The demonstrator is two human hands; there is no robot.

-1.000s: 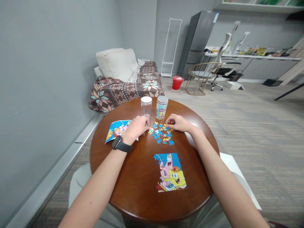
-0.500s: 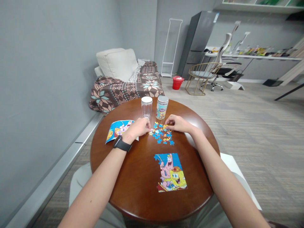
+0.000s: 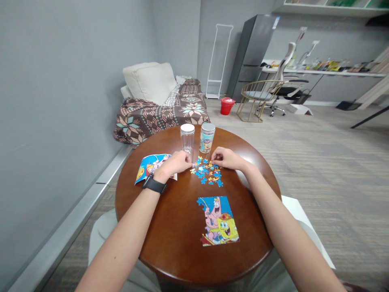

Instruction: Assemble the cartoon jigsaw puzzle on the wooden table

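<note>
Loose jigsaw puzzle pieces [image 3: 201, 174], mostly blue and yellow, lie in a heap at the middle of the round table. At the heap's left edge, my left hand [image 3: 180, 162] has its fingers pinched on a small pinkish puzzle piece [image 3: 193, 165]. My right hand [image 3: 226, 157] bends over the right edge, fingertips closed on a yellowish puzzle piece, mostly hidden. Closer to me lies a partly joined puzzle [image 3: 220, 221] showing a pink starfish and a yellow sponge character, its left side ragged. A curled picture sheet [image 3: 152, 165] lies partly under my left hand and wrist.
Behind the heap stand a clear jar [image 3: 187, 140] with a white lid and a printed jar [image 3: 207, 138] with a silvery lid. The brown table [image 3: 176, 243] has a round edge close to me. Beyond are a draped sofa [image 3: 170, 111], a red bin [image 3: 227, 106] and chairs.
My left hand has shifted very slightly left at the heap's edge. My right hand stays nearly in place, its fingertips moving a little among the pieces. The joined puzzle is unchanged.
</note>
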